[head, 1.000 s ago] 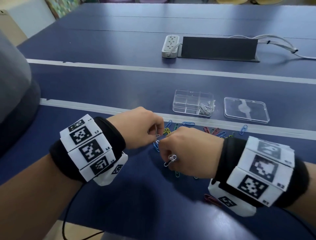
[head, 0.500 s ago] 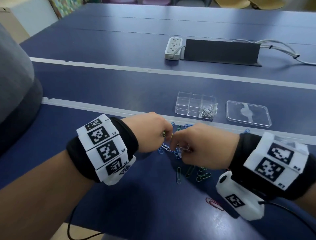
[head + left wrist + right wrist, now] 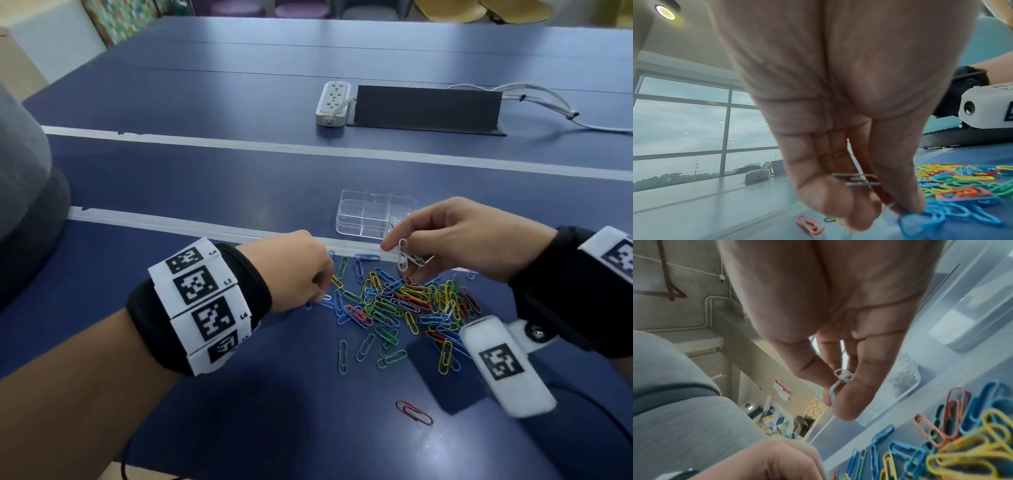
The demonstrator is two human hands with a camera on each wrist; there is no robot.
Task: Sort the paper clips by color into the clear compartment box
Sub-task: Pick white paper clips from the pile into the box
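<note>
Right hand [image 3: 469, 240] raised above the pile of coloured paper clips [image 3: 397, 301], pinching a small bunch of white clips [image 3: 407, 257] at the fingertips, just short of the clear compartment box [image 3: 370, 214], left hand [image 3: 294, 270] low at the pile's left edge, fingers curled, gripping silver clips [image 3: 857, 180].

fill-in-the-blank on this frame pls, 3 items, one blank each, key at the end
1. The right hand pinches a bunch of ____ paper clips.
2. The clear compartment box holds clips in ____ compartment only.
3. The left hand is at the ____ edge of the colored pile.

Missing words: white; one; left
</note>
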